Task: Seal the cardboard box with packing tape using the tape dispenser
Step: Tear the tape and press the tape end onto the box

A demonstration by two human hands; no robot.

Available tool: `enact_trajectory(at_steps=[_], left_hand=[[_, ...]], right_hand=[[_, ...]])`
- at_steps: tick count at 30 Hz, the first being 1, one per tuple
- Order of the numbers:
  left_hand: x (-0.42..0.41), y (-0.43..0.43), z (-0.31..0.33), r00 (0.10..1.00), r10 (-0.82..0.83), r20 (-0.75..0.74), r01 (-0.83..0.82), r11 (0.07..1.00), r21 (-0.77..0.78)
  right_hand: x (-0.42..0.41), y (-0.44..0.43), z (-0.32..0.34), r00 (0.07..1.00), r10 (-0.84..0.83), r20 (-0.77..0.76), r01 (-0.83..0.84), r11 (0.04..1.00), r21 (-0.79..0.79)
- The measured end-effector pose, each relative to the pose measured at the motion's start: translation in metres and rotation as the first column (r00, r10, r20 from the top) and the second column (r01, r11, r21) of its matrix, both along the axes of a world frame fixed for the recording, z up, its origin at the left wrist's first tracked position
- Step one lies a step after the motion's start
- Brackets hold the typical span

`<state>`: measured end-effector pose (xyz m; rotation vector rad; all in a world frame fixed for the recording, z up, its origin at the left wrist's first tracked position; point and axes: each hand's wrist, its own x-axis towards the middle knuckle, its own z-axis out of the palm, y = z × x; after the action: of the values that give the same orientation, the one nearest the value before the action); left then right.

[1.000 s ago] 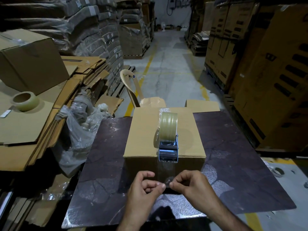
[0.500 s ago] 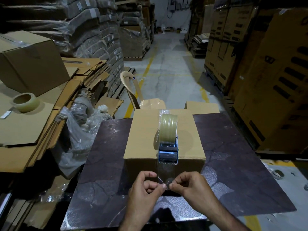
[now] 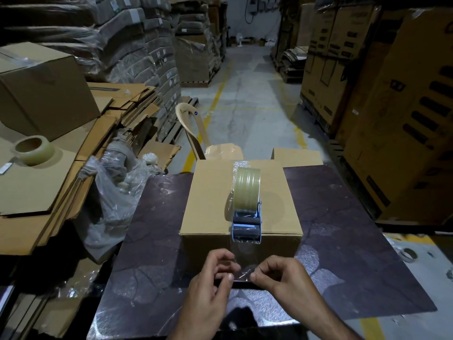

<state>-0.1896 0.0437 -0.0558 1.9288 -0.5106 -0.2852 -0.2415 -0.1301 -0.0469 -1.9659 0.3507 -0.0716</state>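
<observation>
A closed cardboard box (image 3: 210, 197) stands on a dark table (image 3: 343, 253). On its top, near the front edge, rests a blue tape dispenser (image 3: 246, 227) loaded with a clear tape roll (image 3: 246, 190). A strip of clear tape (image 3: 241, 258) hangs from the dispenser down the box's front face. My left hand (image 3: 210, 288) and my right hand (image 3: 282, 280) pinch the strip's lower end between thumb and fingertips, one at each corner, just in front of the box.
A spare tape roll (image 3: 33, 149) lies on flattened cardboard sheets (image 3: 36, 190) at the left, beside a large brown box (image 3: 41, 92). Crumpled plastic wrap (image 3: 115, 192) sits by the table's left edge. A plastic chair (image 3: 196, 133) stands behind the table; stacked cartons (image 3: 397, 114) line the right.
Both hands have kept their pinch on the tape end and shifted slightly; the strip looks a little more spread between them. The dispenser and box have not moved.
</observation>
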Motion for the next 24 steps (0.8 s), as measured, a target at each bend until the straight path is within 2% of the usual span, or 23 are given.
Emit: enact_trajectory(at_steps=[2, 4, 9, 15, 18, 24], left_hand=[[0.002, 0.001, -0.002, 0.991, -0.041, 0.129, 0.036, 0.999, 0.039], [0.003, 0.000, -0.003, 0.979, -0.042, 0.198, 0.035, 0.999, 0.039], [0.006, -0.002, -0.008, 0.971, -0.011, 0.241, -0.003, 0.998, 0.060], [0.004, -0.003, -0.010, 0.965, 0.027, 0.261, -0.054, 0.994, 0.093], [0.005, -0.001, -0.010, 0.957, 0.026, 0.288, -0.057, 0.993, 0.102], [0.004, -0.002, -0.002, 0.980, 0.023, 0.197, -0.039, 0.996, 0.078]], right_hand=[[-0.002, 0.001, -0.002, 0.999, 0.013, 0.050, -0.013, 1.000, 0.004], [-0.004, 0.000, -0.004, 0.994, 0.039, 0.106, -0.034, 0.998, -0.047], [-0.007, -0.002, -0.011, 0.948, 0.120, 0.294, -0.039, 0.963, -0.268], [-0.010, -0.005, -0.021, 0.826, 0.271, 0.494, 0.034, 0.851, -0.524], [-0.010, -0.007, -0.023, 0.787, 0.300, 0.539, 0.049, 0.841, -0.539], [-0.005, -0.004, -0.017, 0.817, 0.208, 0.538, 0.040, 0.910, -0.413]])
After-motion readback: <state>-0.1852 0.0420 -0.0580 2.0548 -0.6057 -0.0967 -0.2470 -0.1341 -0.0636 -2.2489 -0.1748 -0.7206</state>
